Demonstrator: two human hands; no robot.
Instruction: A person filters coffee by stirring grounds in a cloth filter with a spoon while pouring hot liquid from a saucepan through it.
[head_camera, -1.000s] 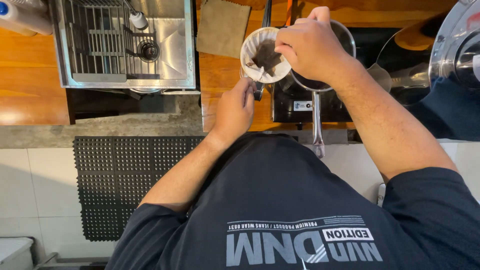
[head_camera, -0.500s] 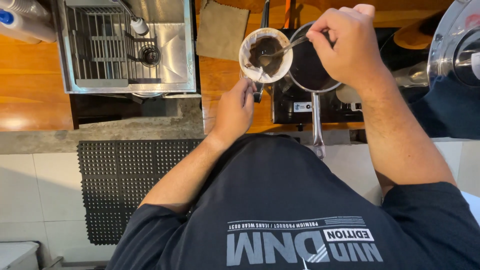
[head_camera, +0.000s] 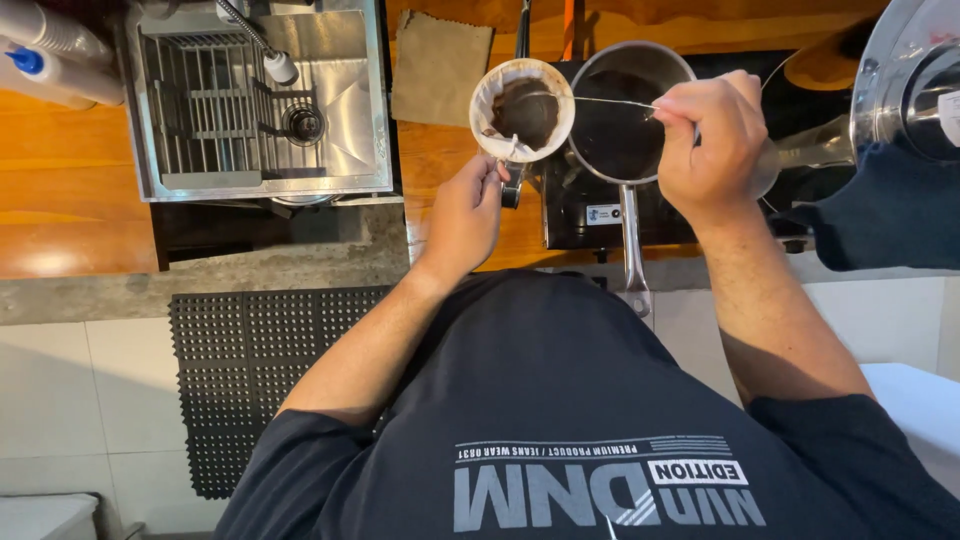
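Upper centre of frame: left hand (head_camera: 462, 215) clenched on the handle of the white cloth coffee strainer (head_camera: 522, 108), beside the steel saucepan (head_camera: 620, 110). Right hand (head_camera: 705, 145) grasps a thin metal spoon (head_camera: 600, 100) reaching into it. Risk: tilted strainer spills grounds onto the wooden surface (head_camera: 450, 170)

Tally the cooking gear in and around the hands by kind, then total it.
Cloth strainers, held by the left hand: 1
Spoons, held by the right hand: 1
Saucepans: 1
Stoves: 1
Total: 4
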